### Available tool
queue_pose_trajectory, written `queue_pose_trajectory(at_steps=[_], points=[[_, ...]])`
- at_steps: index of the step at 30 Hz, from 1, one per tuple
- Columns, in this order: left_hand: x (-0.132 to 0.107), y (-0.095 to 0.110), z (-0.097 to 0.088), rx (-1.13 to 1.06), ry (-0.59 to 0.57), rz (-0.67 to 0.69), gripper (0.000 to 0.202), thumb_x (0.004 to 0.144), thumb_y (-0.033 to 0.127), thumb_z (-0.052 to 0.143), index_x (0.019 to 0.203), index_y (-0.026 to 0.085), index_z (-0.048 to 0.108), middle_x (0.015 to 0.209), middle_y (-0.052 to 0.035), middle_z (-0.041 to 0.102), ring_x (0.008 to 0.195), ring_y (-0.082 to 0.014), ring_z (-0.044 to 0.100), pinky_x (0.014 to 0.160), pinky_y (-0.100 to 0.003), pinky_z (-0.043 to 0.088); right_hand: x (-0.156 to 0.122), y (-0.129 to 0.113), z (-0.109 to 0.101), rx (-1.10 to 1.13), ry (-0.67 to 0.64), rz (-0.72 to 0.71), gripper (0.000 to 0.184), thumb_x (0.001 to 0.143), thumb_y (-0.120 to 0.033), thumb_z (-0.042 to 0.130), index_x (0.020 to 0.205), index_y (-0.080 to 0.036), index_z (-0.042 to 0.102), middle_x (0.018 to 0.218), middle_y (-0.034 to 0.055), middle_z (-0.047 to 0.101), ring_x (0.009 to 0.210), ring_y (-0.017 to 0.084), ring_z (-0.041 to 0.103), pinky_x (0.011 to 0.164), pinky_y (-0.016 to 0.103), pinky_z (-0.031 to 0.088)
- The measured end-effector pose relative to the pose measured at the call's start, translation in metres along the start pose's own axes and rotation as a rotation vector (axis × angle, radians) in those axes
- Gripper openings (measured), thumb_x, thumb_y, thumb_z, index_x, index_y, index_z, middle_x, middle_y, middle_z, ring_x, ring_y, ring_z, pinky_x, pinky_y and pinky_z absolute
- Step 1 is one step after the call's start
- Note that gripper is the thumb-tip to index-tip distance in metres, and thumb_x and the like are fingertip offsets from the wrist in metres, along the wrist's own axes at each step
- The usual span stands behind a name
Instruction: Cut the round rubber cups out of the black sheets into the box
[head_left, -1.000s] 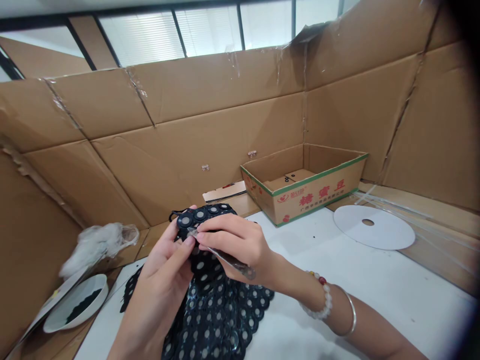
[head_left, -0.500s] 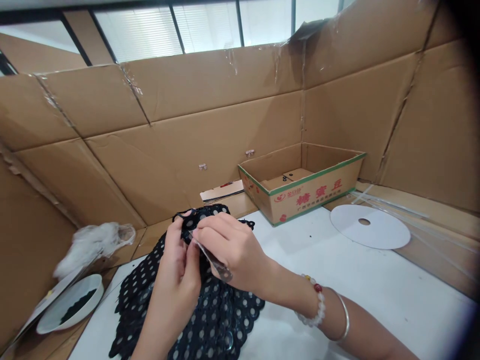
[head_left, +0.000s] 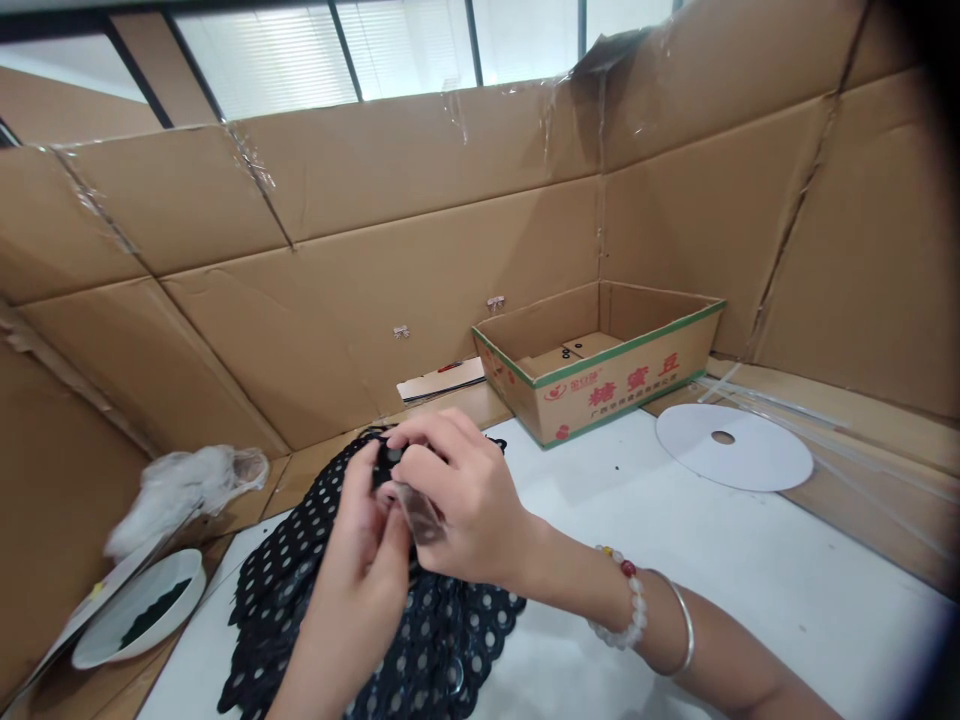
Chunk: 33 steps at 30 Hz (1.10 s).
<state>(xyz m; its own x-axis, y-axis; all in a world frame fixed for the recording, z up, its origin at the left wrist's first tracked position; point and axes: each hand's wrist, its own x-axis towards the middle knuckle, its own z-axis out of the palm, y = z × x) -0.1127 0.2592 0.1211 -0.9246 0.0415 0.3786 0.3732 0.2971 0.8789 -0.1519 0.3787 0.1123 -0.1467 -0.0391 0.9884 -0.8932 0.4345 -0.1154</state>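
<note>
Black fabric with white polka dots and scalloped edges (head_left: 300,570) lies in a heap before me. My left hand (head_left: 371,545) is closed at the heap's upper part, thumb and fingers pinching a bit of the dotted fabric. Against it, my right hand (head_left: 472,495) is closed on a small see-through plastic piece (head_left: 420,515) that sticks out below its fingers. The fingertips of both hands meet, and what lies right between them is partly hidden. A round clear outline shows on the lower fabric.
An open cardboard box (head_left: 600,385) with small black rings stands at the back right. Beside it lie a white disc with a hole (head_left: 757,465) and clear strips. On the left are a white bowl (head_left: 184,590) with dark contents and a plastic bag (head_left: 184,490). Cardboard walls (head_left: 375,260) surround the table.
My right hand has turned slightly, its fingers lifting and curling over the left fingertips. The plastic piece has tilted and shows broader. The view has shifted a little.
</note>
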Motion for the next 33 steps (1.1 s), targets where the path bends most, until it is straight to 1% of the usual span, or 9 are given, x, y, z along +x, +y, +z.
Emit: queue_pose_trajectory(at_steps=[10, 14, 18, 22, 23, 25, 28, 30, 33], points=[[-0.003, 0.004, 0.003, -0.101, -0.128, -0.111, 0.047, 0.089, 0.047, 0.057, 0.129, 0.025, 0.045, 0.076, 0.0019, 0.057, 0.065, -0.0139, 0.051, 0.059, -0.022, 0.042, 0.001, 0.002, -0.007, 0.038, 0.107, 0.101, 0.015, 0.090, -0.009, 0.042, 0.082, -0.018, 0.052, 0.071, 0.0040, 0.064, 0.068, 0.014, 0.064, 0.062, 0.025, 0.051], [-0.005, 0.005, 0.006, -0.143, -0.181, -0.178, 0.046, 0.090, 0.047, 0.056, 0.129, 0.028, 0.045, 0.062, 0.0058, 0.045, 0.061, -0.0133, 0.045, 0.062, -0.022, 0.039, 0.010, 0.011, -0.014, 0.299, 0.099, 0.432, 0.011, 0.095, -0.021, 0.045, 0.085, -0.020, 0.049, 0.070, 0.0010, 0.066, 0.062, 0.011, 0.064, 0.060, 0.023, 0.052], [-0.005, 0.011, 0.009, -0.221, -0.211, -0.247, 0.045, 0.090, 0.044, 0.058, 0.130, 0.027, 0.047, 0.065, 0.0054, 0.051, 0.063, -0.0128, 0.047, 0.070, -0.024, 0.042, 0.023, 0.047, -0.033, 0.468, 0.193, 0.665, 0.015, 0.095, -0.034, 0.047, 0.088, -0.022, 0.043, 0.064, -0.0022, 0.062, 0.056, 0.011, 0.063, 0.053, 0.022, 0.048], [-0.004, 0.010, 0.003, -0.361, -0.304, -0.320, 0.047, 0.089, 0.040, 0.061, 0.132, 0.028, 0.047, 0.092, 0.0001, 0.067, 0.086, -0.0133, 0.061, 0.084, -0.024, 0.047, 0.022, 0.111, -0.058, 0.000, 0.458, 0.639, 0.021, 0.098, -0.040, 0.035, 0.101, -0.021, 0.044, 0.079, 0.0049, 0.067, 0.070, 0.016, 0.067, 0.061, 0.027, 0.049], [-0.003, 0.011, 0.001, -0.405, -0.282, -0.337, 0.047, 0.088, 0.039, 0.063, 0.131, 0.028, 0.049, 0.097, -0.0006, 0.069, 0.091, -0.0134, 0.062, 0.085, -0.023, 0.048, 0.018, 0.127, -0.063, -0.185, 0.458, 0.629, 0.026, 0.100, -0.038, 0.029, 0.105, -0.019, 0.046, 0.087, 0.0084, 0.068, 0.079, 0.018, 0.068, 0.068, 0.031, 0.050], [-0.001, 0.013, -0.002, -0.540, -0.199, -0.387, 0.047, 0.085, 0.033, 0.068, 0.128, 0.026, 0.053, 0.102, -0.0027, 0.071, 0.096, -0.0153, 0.065, 0.086, -0.024, 0.050, 0.009, 0.155, -0.070, -0.479, 0.242, 0.651, 0.028, 0.099, -0.033, 0.033, 0.103, -0.016, 0.055, 0.097, 0.0127, 0.069, 0.094, 0.023, 0.065, 0.084, 0.039, 0.050], [0.008, 0.019, -0.004, -0.769, -0.086, -0.613, 0.041, 0.082, 0.019, 0.067, 0.122, 0.017, 0.060, 0.103, -0.0091, 0.073, 0.098, -0.0214, 0.069, 0.088, -0.032, 0.055, 0.000, 0.172, -0.070, -0.579, 0.062, 0.652, 0.015, 0.089, -0.022, 0.052, 0.089, -0.014, 0.064, 0.118, 0.0168, 0.064, 0.118, 0.030, 0.054, 0.101, 0.048, 0.041], [0.016, 0.020, -0.004, -0.851, -0.028, -0.773, 0.033, 0.083, 0.014, 0.061, 0.116, 0.010, 0.064, 0.099, -0.0134, 0.074, 0.096, -0.0241, 0.071, 0.089, -0.037, 0.057, 0.004, 0.162, -0.065, -0.566, 0.100, 0.596, 0.014, 0.088, -0.021, 0.054, 0.088, -0.013, 0.066, 0.126, 0.0161, 0.059, 0.123, 0.031, 0.049, 0.105, 0.049, 0.039], [0.026, 0.016, -0.001, -0.853, 0.072, -0.796, 0.025, 0.087, 0.012, 0.054, 0.109, 0.007, 0.065, 0.097, -0.0142, 0.075, 0.093, -0.0236, 0.072, 0.089, -0.038, 0.058, 0.017, 0.120, -0.054, -0.306, 0.195, 0.455, 0.018, 0.092, -0.027, 0.054, 0.085, -0.015, 0.065, 0.097, 0.0098, 0.067, 0.093, 0.020, 0.062, 0.086, 0.037, 0.051]])
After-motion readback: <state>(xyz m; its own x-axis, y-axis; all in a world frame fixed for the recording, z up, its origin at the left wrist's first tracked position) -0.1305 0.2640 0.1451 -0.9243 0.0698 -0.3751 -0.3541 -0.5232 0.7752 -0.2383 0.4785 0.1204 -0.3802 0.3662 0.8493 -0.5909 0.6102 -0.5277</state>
